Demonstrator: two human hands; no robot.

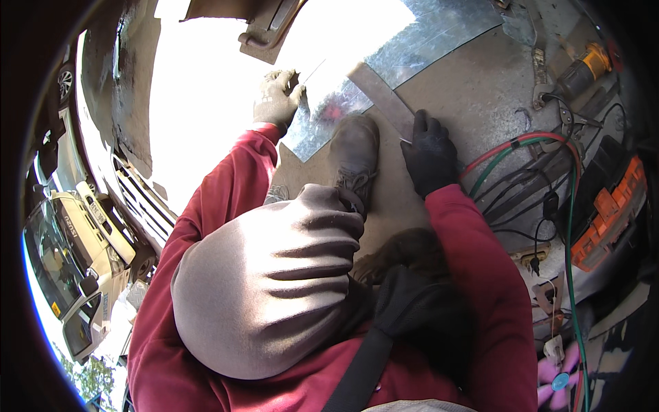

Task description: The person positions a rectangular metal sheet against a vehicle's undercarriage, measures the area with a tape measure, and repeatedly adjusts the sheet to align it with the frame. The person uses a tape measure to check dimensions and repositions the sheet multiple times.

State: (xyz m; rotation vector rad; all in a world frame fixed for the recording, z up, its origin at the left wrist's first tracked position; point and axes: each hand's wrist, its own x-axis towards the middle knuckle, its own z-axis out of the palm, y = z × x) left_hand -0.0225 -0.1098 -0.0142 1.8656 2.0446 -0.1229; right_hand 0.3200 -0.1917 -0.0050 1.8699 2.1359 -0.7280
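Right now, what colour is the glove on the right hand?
Black; the right glove shows best in the head view, resting on the metal ruler.

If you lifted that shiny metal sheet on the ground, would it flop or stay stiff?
The metal sheet looks thin and wide, so it would probably bend and wobble. Its smooth, shiny face may be slippery, and both hands, left and right, wear gloves, so its edges may be sharp.

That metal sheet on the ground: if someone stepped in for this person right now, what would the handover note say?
Left hand: light work glove, holding a thin scriber-like tool on the metal sheet.
Right hand: black glove, pressing the flat steel ruler near its lower end.
Boot: planted on the sheet's near corner.
Done: ruler laid across the sheet; any scribed line is lost in glare.
Left: cannot tell how much marking remains.
Nearby: red and green hoses, yellow power tool.
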